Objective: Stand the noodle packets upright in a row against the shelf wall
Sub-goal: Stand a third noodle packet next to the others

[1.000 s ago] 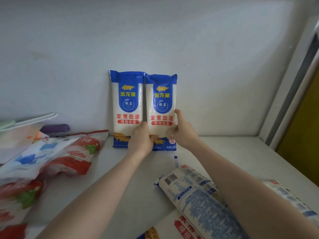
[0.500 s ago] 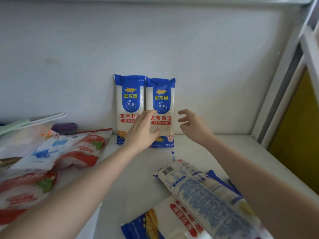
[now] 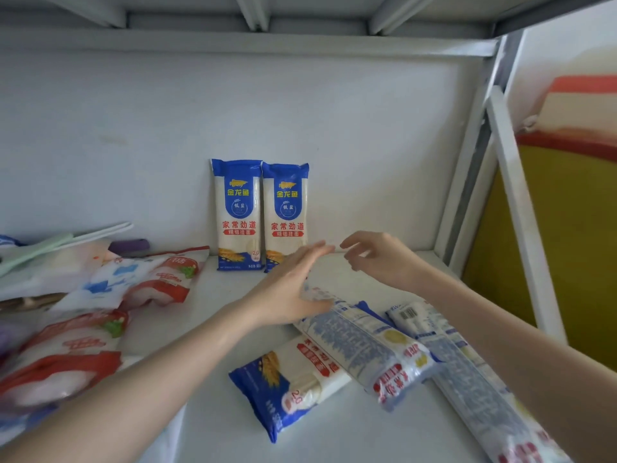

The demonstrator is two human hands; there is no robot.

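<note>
Two blue-and-white noodle packets stand upright side by side against the white shelf wall [image 3: 350, 145]: the left one [image 3: 237, 213] and the right one [image 3: 286, 212]. Three more packets lie flat on the shelf: one face up [image 3: 293, 382], one back side up across it [image 3: 364, 349], and one at the right [image 3: 467, 372]. My left hand [image 3: 290, 289] is open, fingers stretched, its palm over the far end of the middle lying packet. My right hand [image 3: 380, 259] hovers open just right of the standing pair, holding nothing.
Red-and-white bags [image 3: 157, 279] and other packages are piled at the left of the shelf. A white shelf post [image 3: 521, 208] rises at the right, with a yellow surface [image 3: 567, 248] beyond it. Bare shelf floor [image 3: 213, 295] lies in front of the standing packets.
Both hands let go of the right standing packet and drew back from the wall. The left hand dropped toward the lying packet. The view pulled back, showing the shelf frame above.
</note>
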